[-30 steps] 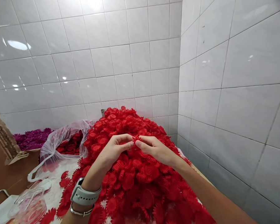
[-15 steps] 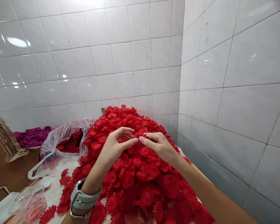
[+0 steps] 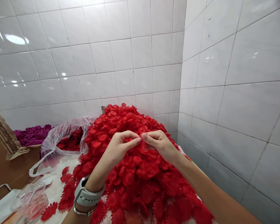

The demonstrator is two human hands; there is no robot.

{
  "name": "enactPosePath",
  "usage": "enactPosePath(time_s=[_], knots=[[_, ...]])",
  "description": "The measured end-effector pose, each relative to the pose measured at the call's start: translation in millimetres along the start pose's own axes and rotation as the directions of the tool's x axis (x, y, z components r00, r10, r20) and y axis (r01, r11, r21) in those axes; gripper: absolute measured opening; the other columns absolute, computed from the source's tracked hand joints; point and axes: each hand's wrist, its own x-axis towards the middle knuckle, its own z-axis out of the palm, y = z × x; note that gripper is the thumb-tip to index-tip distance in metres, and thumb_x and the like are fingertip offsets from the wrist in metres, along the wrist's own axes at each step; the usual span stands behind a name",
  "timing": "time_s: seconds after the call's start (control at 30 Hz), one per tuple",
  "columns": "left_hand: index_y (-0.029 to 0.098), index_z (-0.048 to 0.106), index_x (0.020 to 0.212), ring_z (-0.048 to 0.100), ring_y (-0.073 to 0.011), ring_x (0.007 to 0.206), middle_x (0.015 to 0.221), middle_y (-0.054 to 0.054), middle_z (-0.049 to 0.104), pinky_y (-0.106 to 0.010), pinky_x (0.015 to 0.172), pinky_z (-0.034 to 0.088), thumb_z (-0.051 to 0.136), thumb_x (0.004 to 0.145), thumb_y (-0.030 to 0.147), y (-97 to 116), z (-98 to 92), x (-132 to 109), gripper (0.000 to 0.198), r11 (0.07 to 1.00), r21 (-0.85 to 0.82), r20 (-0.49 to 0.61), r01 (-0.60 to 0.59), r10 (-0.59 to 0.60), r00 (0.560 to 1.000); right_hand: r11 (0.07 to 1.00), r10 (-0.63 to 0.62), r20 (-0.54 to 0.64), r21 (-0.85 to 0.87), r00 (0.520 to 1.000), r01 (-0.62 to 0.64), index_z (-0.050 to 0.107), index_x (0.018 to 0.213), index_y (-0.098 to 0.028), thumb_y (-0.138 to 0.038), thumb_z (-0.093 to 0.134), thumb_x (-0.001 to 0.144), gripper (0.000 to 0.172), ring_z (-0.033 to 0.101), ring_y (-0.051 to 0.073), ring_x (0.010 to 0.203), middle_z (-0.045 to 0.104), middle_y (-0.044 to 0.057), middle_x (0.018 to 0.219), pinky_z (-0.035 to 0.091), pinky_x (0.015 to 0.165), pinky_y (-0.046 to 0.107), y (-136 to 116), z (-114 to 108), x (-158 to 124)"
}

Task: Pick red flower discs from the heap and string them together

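Over a large heap of red cloth flowers [image 3: 130,177], my two hands meet with their fingertips almost touching. My left hand [image 3: 119,147] is closed in a pinch, thumb against index finger, at the edge of a small red cloth flower. My right hand [image 3: 162,146] is also closed, its thumb and bent fingers gripping the same red flower, which is mostly hidden by the fingers and blends into the heap behind. A pale watch [image 3: 88,196] is strapped round my left wrist.
A clear plastic bag [image 3: 60,146] with darker red flowers lies left of the heap. Purple flowers [image 3: 32,135] sit behind a cardboard box [image 3: 14,174]. Crumpled clear plastic [image 3: 32,199] lies front left. White tiled walls [image 3: 121,56] close off the back and right.
The fingers of my left hand have closed from a loose curve into a tight pinch. My right fingers have curled in more, covering the red flower.
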Motion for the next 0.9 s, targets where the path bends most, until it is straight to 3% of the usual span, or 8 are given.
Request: enactPosePath(time_s=[0.07, 0.13, 0.2, 0.33, 0.5, 0.67, 0.8, 0.9], knots=[[0.017, 0.067, 0.073, 0.062, -0.0187, 0.074, 0.077, -0.004, 0.069, -0.028, 0.069, 0.046, 0.056, 0.079, 0.032, -5.3, -2.9, 2.5, 0.02, 0.977, 0.213, -0.155, 0.004, 0.03, 0.987, 0.999, 0.027, -0.076, -0.024, 0.997, -0.029, 0.047, 0.048, -0.018, -0.058, 0.059, 0.076, 0.051, 0.028, 0.008, 0.046, 0.037, -0.004, 0.049, 0.024, 0.047, 0.026, -0.3, -2.1, 1.5], [0.017, 0.066, 0.073, 0.061, -0.021, 0.079, 0.084, -0.007, 0.069, -0.032, 0.074, 0.044, 0.052, 0.081, 0.028, -12.7, -8.1, 5.5, 0.019, 0.912, 0.404, -0.326, 0.066, 0.077, 0.942, 0.996, 0.046, -0.17, -0.063, 0.984, -0.058, 0.039, 0.047, -0.02, -0.062, 0.057, 0.076, 0.054, 0.028, 0.009, 0.046, 0.032, -0.005, 0.049, 0.025, 0.048, 0.026, 0.5, -7.0, 3.2], [0.018, 0.064, 0.07, 0.06, -0.0232, 0.081, 0.085, -0.007, 0.068, -0.036, 0.077, 0.042, 0.055, 0.078, 0.025, -20.5, -13.1, 8.3, 0.014, 0.872, 0.475, -0.385, 0.121, 0.083, 0.919, 0.97, 0.063, -0.231, -0.213, 0.971, -0.114, 0.034, 0.048, -0.021, -0.066, 0.052, 0.076, 0.056, 0.028, 0.01, 0.047, 0.028, -0.005, 0.05, 0.024, 0.05, 0.027, 3.3, -14.2, 4.8], [0.02, 0.064, 0.072, 0.061, -0.0258, 0.081, 0.082, -0.006, 0.068, -0.035, 0.074, 0.042, 0.07, 0.067, 0.025, -28.1, -12.5, 10.1, 0.009, 0.862, 0.493, -0.302, 0.118, 0.042, 0.952, 0.865, 0.14, -0.249, -0.44, 0.958, -0.241, 0.038, 0.053, -0.021, -0.059, 0.052, 0.08, 0.049, 0.031, 0.012, 0.051, 0.036, -0.004, 0.052, 0.024, 0.052, 0.027, 12.8, -27.1, 6.9], [0.021, 0.066, 0.079, 0.062, -0.0199, 0.08, 0.085, -0.003, 0.071, -0.029, 0.072, 0.044, 0.06, 0.078, 0.032, -18.0, 1.5, 6.6, 0.013, 0.917, 0.396, -0.16, 0.045, 0.021, 0.987, 0.929, 0.178, -0.115, -0.309, 0.977, -0.205, 0.056, 0.094, -0.021, -0.032, 0.033, 0.088, 0.026, 0.047, 0.014, 0.066, 0.052, 0.0, 0.076, 0.04, 0.063, 0.028, 14.4, -27.1, 7.9], [0.017, 0.068, 0.084, 0.061, -0.0182, 0.079, 0.085, -0.004, 0.071, -0.025, 0.068, 0.044, 0.057, 0.081, 0.04, -10.0, 6.6, 4.0, 0.025, 0.991, 0.122, 0.027, 0.061, -0.064, 0.998, 0.996, 0.036, -0.167, -0.072, 0.985, -0.049, 0.051, 0.11, -0.021, -0.024, 0.054, 0.076, 0.034, 0.051, 0.016, 0.097, 0.053, 0.003, 0.097, 0.042, 0.087, 0.032, 5.8, -10.4, 5.2], [0.017, 0.067, 0.084, 0.059, -0.017, 0.077, 0.082, -0.002, 0.068, -0.025, 0.067, 0.043, 0.056, 0.08, 0.037, -12.2, 6.7, 5.2, 0.023, 0.999, 0.03, 0.02, 0.042, -0.043, 0.999, 0.996, -0.048, -0.253, -0.089, 0.966, 0.026, 0.05, 0.104, -0.023, -0.029, 0.063, 0.074, 0.034, 0.054, 0.018, 0.092, 0.053, 0.004, 0.096, 0.046, 0.08, 0.032, 1.7, -0.3, 1.7], [0.017, 0.064, 0.072, 0.056, -0.0152, 0.072, 0.073, 0.0, 0.064, -0.024, 0.066, 0.042, 0.054, 0.079, 0.031, -12.1, 5.3, 6.0, 0.019, 1.0, -0.001, -0.055, 0.008, -0.008, 0.998, 0.967, -0.056, -0.239, -0.254, 0.969, -0.007, 0.052, 0.102, -0.023, -0.034, 0.063, 0.076, 0.03, 0.053, 0.018, 0.089, 0.054, 0.005, 0.1, 0.046, 0.076, 0.032, -3.3, -0.6, -0.2]])
